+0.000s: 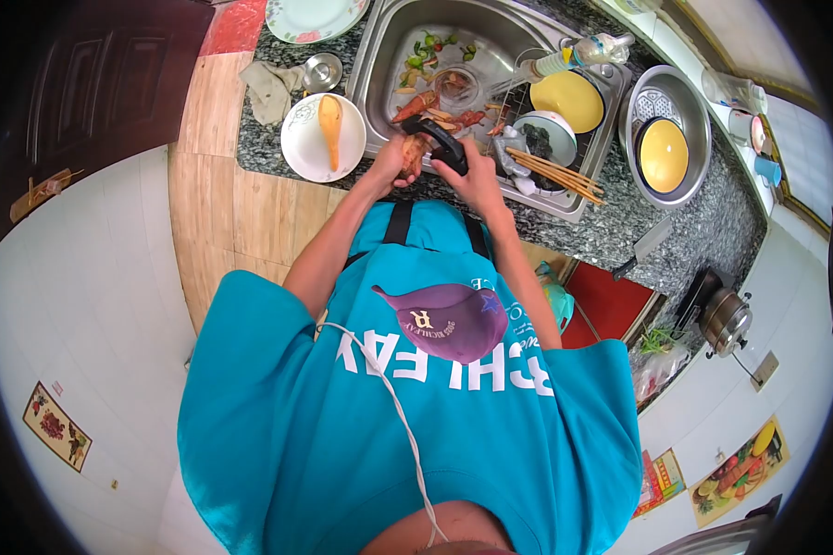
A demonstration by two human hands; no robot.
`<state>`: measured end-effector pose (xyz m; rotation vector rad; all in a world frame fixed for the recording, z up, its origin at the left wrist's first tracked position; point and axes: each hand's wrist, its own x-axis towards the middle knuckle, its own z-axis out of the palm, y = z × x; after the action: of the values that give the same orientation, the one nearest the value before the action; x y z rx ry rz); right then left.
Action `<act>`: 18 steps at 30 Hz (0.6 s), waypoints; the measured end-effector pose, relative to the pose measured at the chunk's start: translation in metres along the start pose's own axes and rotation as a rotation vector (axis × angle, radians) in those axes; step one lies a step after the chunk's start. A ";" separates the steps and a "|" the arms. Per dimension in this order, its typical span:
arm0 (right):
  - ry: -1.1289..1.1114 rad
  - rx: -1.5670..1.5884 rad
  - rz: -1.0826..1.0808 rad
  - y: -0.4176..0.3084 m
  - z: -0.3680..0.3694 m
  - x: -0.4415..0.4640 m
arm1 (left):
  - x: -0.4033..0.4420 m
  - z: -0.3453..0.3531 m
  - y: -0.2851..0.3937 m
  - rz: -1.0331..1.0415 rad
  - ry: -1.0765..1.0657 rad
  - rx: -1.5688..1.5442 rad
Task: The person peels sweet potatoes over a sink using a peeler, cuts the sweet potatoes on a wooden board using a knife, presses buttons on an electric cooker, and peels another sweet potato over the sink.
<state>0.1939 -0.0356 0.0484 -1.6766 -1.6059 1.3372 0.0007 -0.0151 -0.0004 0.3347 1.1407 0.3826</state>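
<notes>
At the front edge of the steel sink [365,69], my left hand [404,163] is closed around a carrot [415,153], which is mostly hidden by the fingers. My right hand [472,176] grips a black peeler [442,141], its head lying against or just above the carrot. Unpeeled reddish carrots [415,106] lie in the sink among peel strips. Green and red peppers [426,46] are farther back in the basin, and a clear round container [455,86] sits near the carrots. To the left, a peeled carrot [330,129] rests in a white bowl [301,139].
On the drainer at right are a yellow bowl [569,100], a pale bowl [565,148] and several chopsticks [565,176]. A metal basin [627,116] holds another yellow bowl [664,157]. A knife [651,242] lies on the right counter. A cloth [270,92] and small metal cup [322,71] sit left.
</notes>
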 end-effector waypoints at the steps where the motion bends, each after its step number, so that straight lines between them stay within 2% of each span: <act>1: 0.047 -0.017 -0.026 0.007 0.000 0.004 | -0.005 0.003 0.003 0.021 0.003 -0.008; 3: 0.079 -0.025 -0.073 0.017 0.005 0.007 | -0.003 -0.003 0.001 0.008 -0.002 -0.010; 5: 0.178 -0.153 0.119 0.023 0.003 0.015 | 0.000 -0.008 0.000 -0.060 -0.033 0.013; 7: 0.290 -0.028 0.238 0.032 -0.009 0.017 | -0.007 -0.004 0.004 0.003 -0.091 0.005; 11: 0.306 -0.137 0.054 0.022 0.001 0.015 | 0.003 -0.003 0.007 0.013 -0.034 -0.080; 12: 0.276 -0.093 0.136 0.013 0.002 0.014 | 0.005 -0.002 0.007 -0.005 -0.015 -0.081; 16: 0.241 -0.083 0.135 -0.005 -0.002 0.009 | 0.007 -0.001 0.004 -0.017 -0.042 -0.111; 18: 0.167 0.043 0.034 -0.002 0.004 0.004 | 0.003 0.000 0.006 -0.006 -0.077 -0.149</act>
<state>0.1893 -0.0321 0.0470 -1.7473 -1.4504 1.2036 0.0009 -0.0083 0.0005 0.2134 1.0311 0.4436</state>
